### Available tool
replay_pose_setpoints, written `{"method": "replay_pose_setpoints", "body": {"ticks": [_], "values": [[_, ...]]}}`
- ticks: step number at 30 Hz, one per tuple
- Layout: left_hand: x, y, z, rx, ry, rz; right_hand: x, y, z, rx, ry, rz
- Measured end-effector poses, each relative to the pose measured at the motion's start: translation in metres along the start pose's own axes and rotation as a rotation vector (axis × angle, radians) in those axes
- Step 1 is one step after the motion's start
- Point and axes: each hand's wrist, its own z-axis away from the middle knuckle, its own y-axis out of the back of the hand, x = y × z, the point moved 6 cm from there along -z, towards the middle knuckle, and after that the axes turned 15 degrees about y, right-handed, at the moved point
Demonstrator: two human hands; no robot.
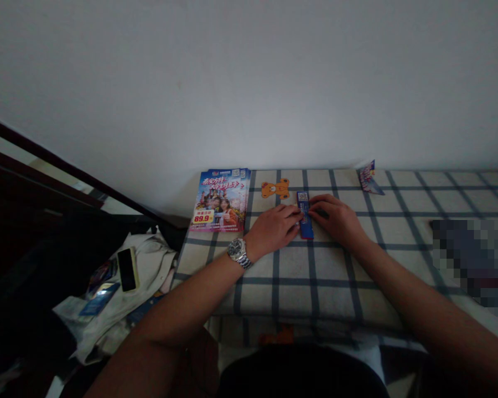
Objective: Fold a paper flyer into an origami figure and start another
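A narrow blue folded paper strip [305, 220] lies on the checked cloth [340, 276] near the wall. My left hand [274, 228], with a metal watch at its wrist, rests on the cloth with fingertips pressed on the strip's left edge. From the other side, my right hand [336, 220] lies flat with its fingers pressed on the strip's right edge. Both hands pin the strip down between them.
A colourful flyer [222, 200] lies at the cloth's far left corner. An orange bear-shaped cutout [275, 188] sits just behind the strip. A folded blue paper piece [369, 178] stands by the wall. A phone [126, 269] lies on crumpled clothes at the left.
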Motion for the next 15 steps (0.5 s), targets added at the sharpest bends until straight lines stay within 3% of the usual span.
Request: {"method": "replay_pose_setpoints", "body": {"ticks": [15], "values": [[0.0002,0.0000,0.0011,0.001,0.010,0.012,0.0073,-0.0006,0.0007,-0.043,0.039,-0.036]]}}
